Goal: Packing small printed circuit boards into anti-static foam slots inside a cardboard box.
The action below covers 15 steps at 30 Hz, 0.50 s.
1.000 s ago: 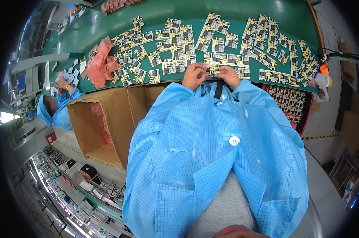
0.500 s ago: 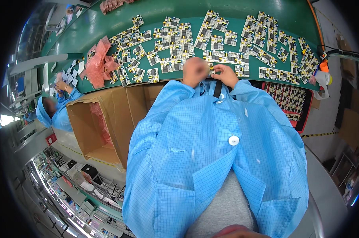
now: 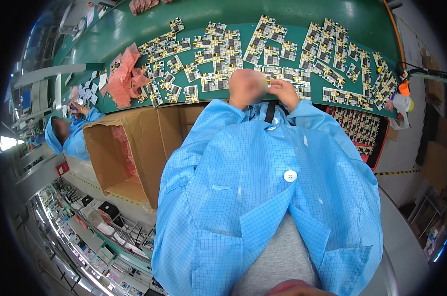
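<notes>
At the near edge of the green table (image 3: pixel 184 88), my left hand (image 3: pixel 244 89) is curled closed, partly smeared by a blur. Close by on its right is my right hand (image 3: pixel 284 92), with thumb and fingers pinched together and pointing toward the left one. Whatever lies between my fingers is hidden or too small to make out. Just beyond both hands lie rows of small circuit boards (image 3: pixel 227 54) with black, yellow and white parts. One group of boards (image 3: pixel 344 96) sits to the right of my right hand.
Pink bubble wrap (image 3: pixel 122 81) lies on the left of the table. Below it stands an open cardboard box (image 3: pixel 149 148). A red-rimmed tray (image 3: pixel 380 143) of boards is under the right edge, near a white tape roll (image 3: pixel 402 102). A co-worker in blue (image 3: pixel 75 133) sits far left.
My hands have drawn closer together, and the left hand has turned slightly. A small gap with a light-coloured thing between them is now covered. The boards shift slightly in the picture.
</notes>
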Each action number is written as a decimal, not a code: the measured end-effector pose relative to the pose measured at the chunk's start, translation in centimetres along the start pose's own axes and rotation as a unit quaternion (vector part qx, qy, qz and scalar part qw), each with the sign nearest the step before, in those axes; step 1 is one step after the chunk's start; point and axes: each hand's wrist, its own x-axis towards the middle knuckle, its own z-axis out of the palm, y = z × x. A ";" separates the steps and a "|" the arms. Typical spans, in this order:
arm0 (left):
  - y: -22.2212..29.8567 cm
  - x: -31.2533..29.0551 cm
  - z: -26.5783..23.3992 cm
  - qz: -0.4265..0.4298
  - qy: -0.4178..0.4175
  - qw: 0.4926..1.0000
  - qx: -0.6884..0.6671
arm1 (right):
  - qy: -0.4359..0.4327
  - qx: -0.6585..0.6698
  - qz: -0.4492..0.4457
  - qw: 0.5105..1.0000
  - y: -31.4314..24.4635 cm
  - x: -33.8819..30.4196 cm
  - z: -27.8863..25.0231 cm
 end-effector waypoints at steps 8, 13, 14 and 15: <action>1.1 0.6 0.4 -0.001 -0.017 1.000 0.000 | -0.027 0.057 -0.012 0.998 0.5 -0.3 -0.4; 1.7 0.6 0.5 -0.004 -0.029 1.000 0.001 | 0.013 0.087 0.038 0.995 -1.6 -1.7 -0.3; 2.0 0.6 0.6 0.000 -0.027 1.000 -0.004 | 0.014 0.088 0.038 0.995 -1.7 -1.8 -0.3; 2.3 0.7 0.6 0.004 -0.025 1.000 -0.010 | 0.016 0.099 0.032 0.995 -1.8 -1.8 -0.4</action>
